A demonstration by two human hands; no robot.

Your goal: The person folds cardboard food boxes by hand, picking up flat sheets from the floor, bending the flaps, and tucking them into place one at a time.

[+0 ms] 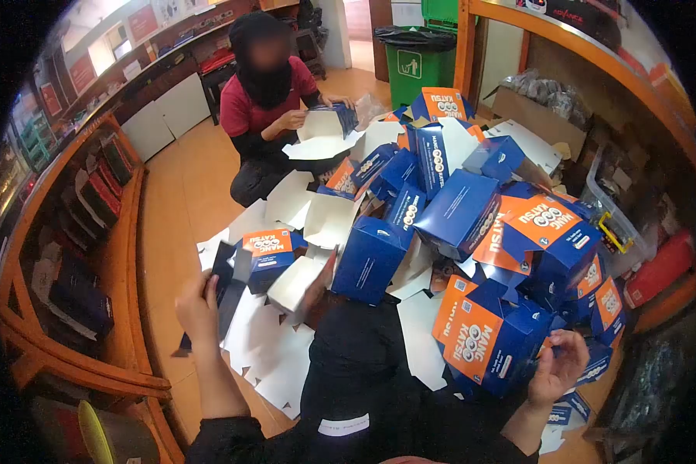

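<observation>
On the left, my left hand (pixel 199 308) grips the edge of a dark, partly folded carton (pixel 230 284), fingers closed round its side. An assembled blue and orange "Mang Katsu" carton (pixel 274 255) sits just beyond it. At the right, my right hand (pixel 558 366) is raised with its fingers loosely curled and apart. Its fingertips are right at the side of a large blue and orange carton (pixel 479 340), which leans tilted on the pile. White flat cardboard sheets (pixel 274 356) spread over the floor beside my left forearm.
A heap of folded cartons (pixel 456 213) fills the floor ahead. Across it a person (pixel 267 108) in a red shirt holds another carton (pixel 329 124). Wooden shelving (pixel 127 309) runs along the left. A green bin (pixel 419 68) stands at the back; a clear plastic tub (pixel 615 205) is at right.
</observation>
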